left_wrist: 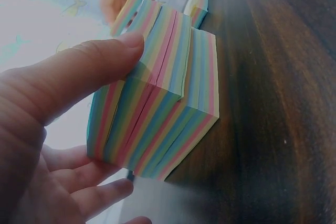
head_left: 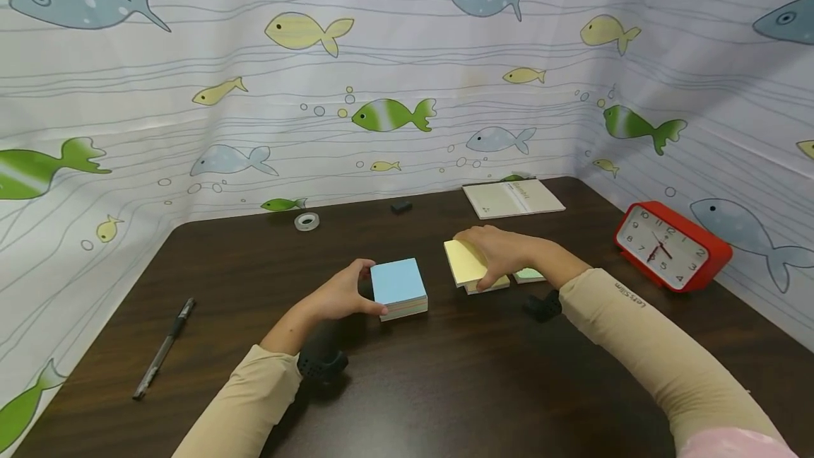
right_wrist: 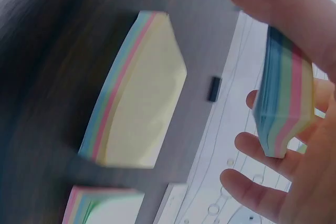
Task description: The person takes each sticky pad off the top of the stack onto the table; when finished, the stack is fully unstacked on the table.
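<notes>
In the head view, my left hand [head_left: 337, 295] grips the near-left side of a stack of sticky note pads [head_left: 398, 281] with a light blue top. The left wrist view shows the stack's [left_wrist: 157, 93] striped edges, its layers slightly out of line, and the thumb pressed on one side. My right hand [head_left: 505, 253] holds a yellow-topped sticky note pad [head_left: 466, 261] between thumb and fingers, raised off the table. Below it, another yellow-topped pad [right_wrist: 142, 98] lies on the table in the right wrist view. A green-topped pad [head_left: 528, 275] sits beside that one, partly hidden by the right wrist.
On the dark wooden table [head_left: 445, 387] are a pen [head_left: 164, 350] at left, a tape roll [head_left: 307, 221] and a small black block [head_left: 401, 207] at the back. A notebook [head_left: 514, 200] lies back right; a red clock [head_left: 673, 246] stands at right. A fish-print curtain [head_left: 394, 55] surrounds the table.
</notes>
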{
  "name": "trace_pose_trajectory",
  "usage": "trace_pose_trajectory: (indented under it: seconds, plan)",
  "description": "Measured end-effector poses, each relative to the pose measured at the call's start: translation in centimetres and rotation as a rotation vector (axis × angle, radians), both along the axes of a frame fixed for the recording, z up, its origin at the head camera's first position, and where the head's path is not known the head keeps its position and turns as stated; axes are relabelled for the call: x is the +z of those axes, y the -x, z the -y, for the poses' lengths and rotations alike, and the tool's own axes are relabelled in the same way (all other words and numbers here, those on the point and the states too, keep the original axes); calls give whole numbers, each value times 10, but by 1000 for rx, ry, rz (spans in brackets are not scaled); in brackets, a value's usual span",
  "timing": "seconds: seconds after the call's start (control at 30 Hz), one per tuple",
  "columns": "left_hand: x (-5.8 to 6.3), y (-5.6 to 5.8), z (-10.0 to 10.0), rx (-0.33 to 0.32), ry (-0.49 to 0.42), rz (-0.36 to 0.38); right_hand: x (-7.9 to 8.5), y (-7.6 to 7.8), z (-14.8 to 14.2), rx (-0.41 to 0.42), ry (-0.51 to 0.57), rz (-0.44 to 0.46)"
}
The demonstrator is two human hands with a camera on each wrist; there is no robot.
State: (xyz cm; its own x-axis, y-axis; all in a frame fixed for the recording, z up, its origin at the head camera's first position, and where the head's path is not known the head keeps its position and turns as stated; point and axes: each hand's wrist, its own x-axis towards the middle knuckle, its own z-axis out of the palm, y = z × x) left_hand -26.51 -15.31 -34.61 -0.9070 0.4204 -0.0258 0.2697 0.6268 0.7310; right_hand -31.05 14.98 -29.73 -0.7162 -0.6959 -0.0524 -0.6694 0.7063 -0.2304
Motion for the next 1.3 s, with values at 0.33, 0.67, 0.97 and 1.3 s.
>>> trace_pose_trajectory:
  seconds: [0.33, 0.67, 0.97, 1.3]
  plan:
    - [-1, 2, 0, -6, -5, -3, -3, 3, -40, -26, 5, -53]
    - [-1, 1, 0, -7, -4, -3, -13, 7, -76, -97, -13, -54]
    - [-2, 1, 0, -5, -9, -2, -13, 8, -95, -139, -13, -84]
    - [0, 0, 1, -19, -11, 6, -19, 12, -120, -163, -50, -124]
